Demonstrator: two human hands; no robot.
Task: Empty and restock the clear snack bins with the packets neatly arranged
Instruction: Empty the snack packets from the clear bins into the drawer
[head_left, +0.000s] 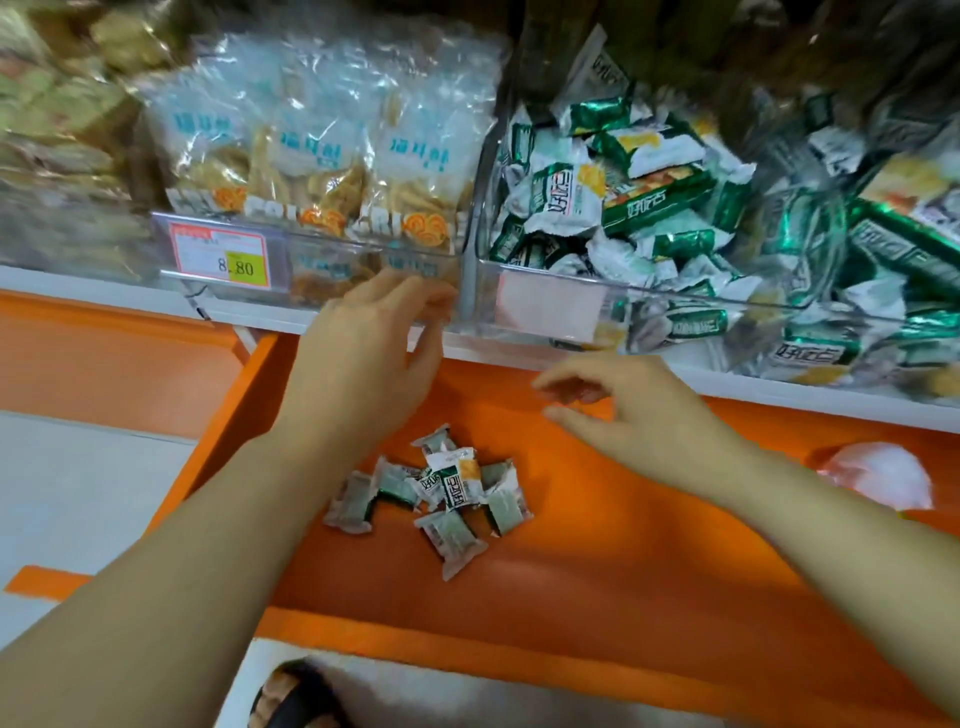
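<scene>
Orange shelf carries a pile of about 7 green-and-white packets, between the 2 forearms. Above it, on a white ledge, stand 2 clear bins side by side. The left bin holds upright biscuit bags and bears a price tag reading 8.80. The right bin is heaped with jumbled packets. The left hand has bent fingers against the left bin's front corner; I cannot tell whether it grips. The right hand hovers below the right bin, loosely curled, holding nothing.
</scene>
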